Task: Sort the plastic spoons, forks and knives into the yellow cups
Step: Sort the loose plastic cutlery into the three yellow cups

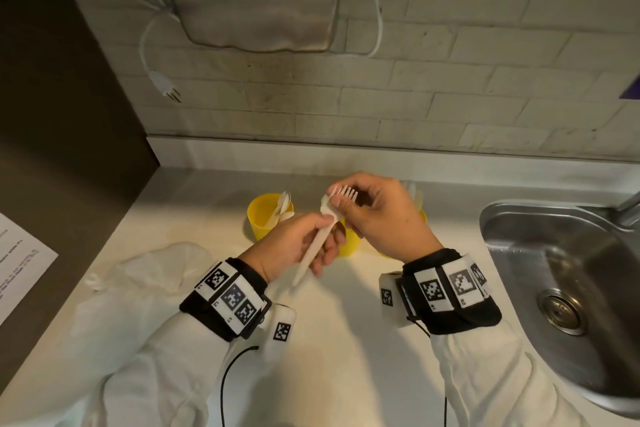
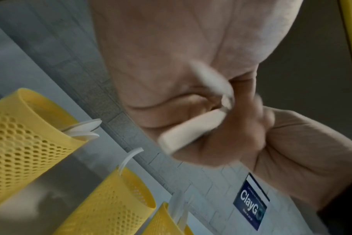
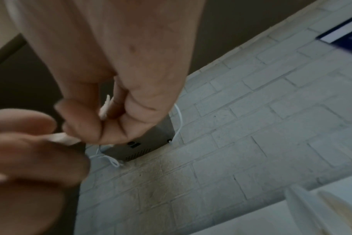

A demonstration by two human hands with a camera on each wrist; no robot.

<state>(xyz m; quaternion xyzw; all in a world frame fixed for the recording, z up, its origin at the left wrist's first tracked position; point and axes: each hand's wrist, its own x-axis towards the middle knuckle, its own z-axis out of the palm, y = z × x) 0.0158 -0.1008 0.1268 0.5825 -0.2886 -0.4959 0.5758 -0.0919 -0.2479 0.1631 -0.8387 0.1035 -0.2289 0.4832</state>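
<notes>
Forks (image 1: 323, 229) bunched in left hand (image 1: 294, 246) – right hand (image 1: 377, 215) fingers pinching the tines, above yellow cups (image 1: 263, 215).

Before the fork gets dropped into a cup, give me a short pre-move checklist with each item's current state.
1. Fork held: ok, the right hand pinches its tine end and the left hand grips the handle bundle.
2. Fork separated from the bundle: cannot tell, the fingers hide the joint.
3. Cups upright: ok, the left yellow cup stands on the counter.
4. Fork cup identified: cannot tell, the hands cover the other cups in the head view.
5. Path clear: ok.
</notes>
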